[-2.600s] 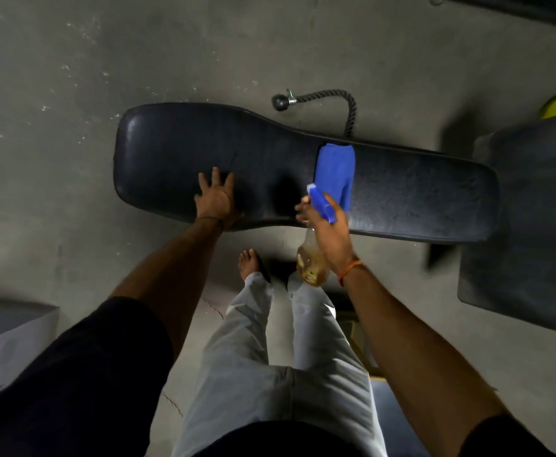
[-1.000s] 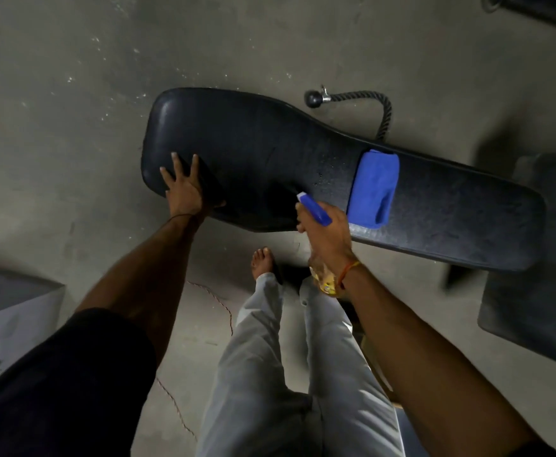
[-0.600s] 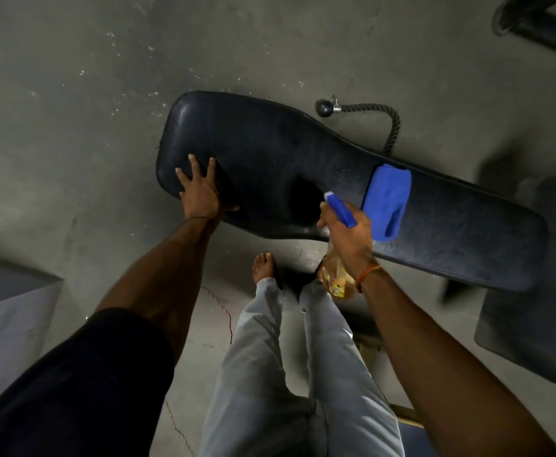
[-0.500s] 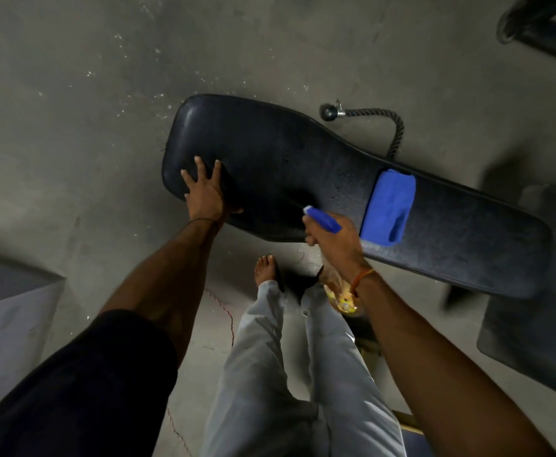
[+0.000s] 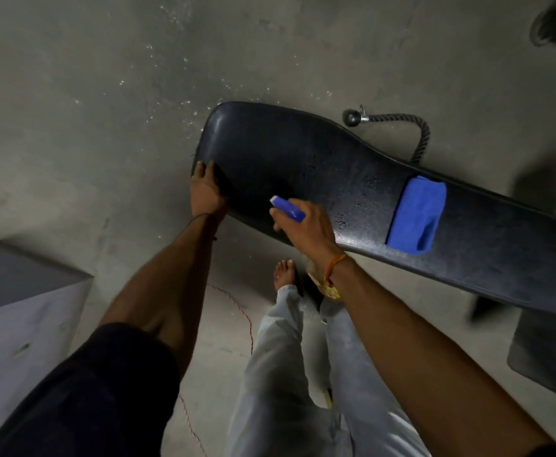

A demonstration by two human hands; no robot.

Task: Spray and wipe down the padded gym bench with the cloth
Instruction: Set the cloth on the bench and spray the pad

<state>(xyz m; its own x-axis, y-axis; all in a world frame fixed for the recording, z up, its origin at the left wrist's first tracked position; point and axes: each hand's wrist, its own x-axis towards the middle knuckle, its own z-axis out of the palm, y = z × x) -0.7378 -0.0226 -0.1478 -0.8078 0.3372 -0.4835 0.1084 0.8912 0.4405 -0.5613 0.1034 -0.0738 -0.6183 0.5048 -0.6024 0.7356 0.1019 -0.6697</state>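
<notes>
Two hands at the padded bench (image 5: 303, 153), one resting, one holding the spray bottle (image 5: 288, 208).
Its long axis ran from the wide end, upper left, to lower right. The left hand (image 5: 205, 192) lay flat on that end's near edge, fingers together; the right hand (image 5: 306, 230) gripped the bottle, nozzle pointing upper-left. The cloth (image 5: 416, 216) lay across the narrow part. The bottle's yellow label (image 5: 327, 288) was unreadable.

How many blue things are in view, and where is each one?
2. The blue cloth lies across the bench, right of its middle. The blue head of the spray bottle sticks out of the right hand, over the bench's near edge. I see no others.
</notes>
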